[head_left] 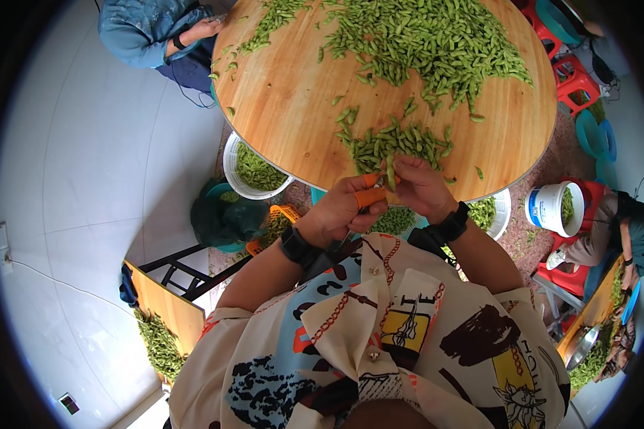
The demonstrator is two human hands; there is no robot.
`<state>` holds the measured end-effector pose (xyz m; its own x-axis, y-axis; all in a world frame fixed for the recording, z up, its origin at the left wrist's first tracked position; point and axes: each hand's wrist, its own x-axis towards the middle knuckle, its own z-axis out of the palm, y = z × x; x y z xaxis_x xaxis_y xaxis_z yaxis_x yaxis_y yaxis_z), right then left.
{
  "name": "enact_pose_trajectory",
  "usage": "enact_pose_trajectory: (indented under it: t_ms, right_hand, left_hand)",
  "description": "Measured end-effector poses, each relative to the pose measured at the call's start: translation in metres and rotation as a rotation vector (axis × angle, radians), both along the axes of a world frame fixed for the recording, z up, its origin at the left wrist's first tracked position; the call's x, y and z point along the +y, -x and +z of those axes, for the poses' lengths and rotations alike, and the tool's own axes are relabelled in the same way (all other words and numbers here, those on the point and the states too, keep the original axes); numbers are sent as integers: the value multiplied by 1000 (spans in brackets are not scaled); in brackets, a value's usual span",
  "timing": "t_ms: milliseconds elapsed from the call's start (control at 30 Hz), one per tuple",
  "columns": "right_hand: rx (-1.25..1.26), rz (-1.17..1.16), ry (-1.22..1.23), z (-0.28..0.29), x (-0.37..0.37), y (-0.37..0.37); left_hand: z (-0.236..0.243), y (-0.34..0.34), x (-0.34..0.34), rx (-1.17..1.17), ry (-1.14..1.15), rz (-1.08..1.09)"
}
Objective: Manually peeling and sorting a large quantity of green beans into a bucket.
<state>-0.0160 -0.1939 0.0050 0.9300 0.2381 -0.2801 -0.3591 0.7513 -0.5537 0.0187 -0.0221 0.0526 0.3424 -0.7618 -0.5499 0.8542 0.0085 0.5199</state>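
Note:
My left hand [340, 211], with orange coverings on two fingers, is closed round a small metal cutting tool [376, 187], partly hidden by the fingers. My right hand [426, 189] pinches a green soybean pod [390, 171] against the tool, just beside my left fingertips. Both hands are at the near edge of a round wooden table [279, 121]. A small pile of pods [383, 139] lies just beyond my fingers, and a much larger heap [422, 43] covers the far part of the table.
A person [143, 36] sits at the upper left, another [622, 236] at the right. Pod-filled baskets [257, 168], a white bucket [547, 211] and red stools [572, 82] stand around the table. Small wooden tables [161, 293] with pods are at the lower sides.

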Motion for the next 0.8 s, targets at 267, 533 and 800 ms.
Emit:
enact_pose_trajectory:
  t_ms: [267, 533, 800]
  right_hand:
    - [-83, 64, 420, -6, -9, -6]
    - [-177, -91, 823, 8, -5, 1]
    - [-349, -140, 1133, 18, -5, 6]
  left_hand:
    - [11, -4, -6, -448, -284, -153]
    - [5, -5, -8, -574, -382, -153]
    - [9, -10, -6, -442, -346, -42]
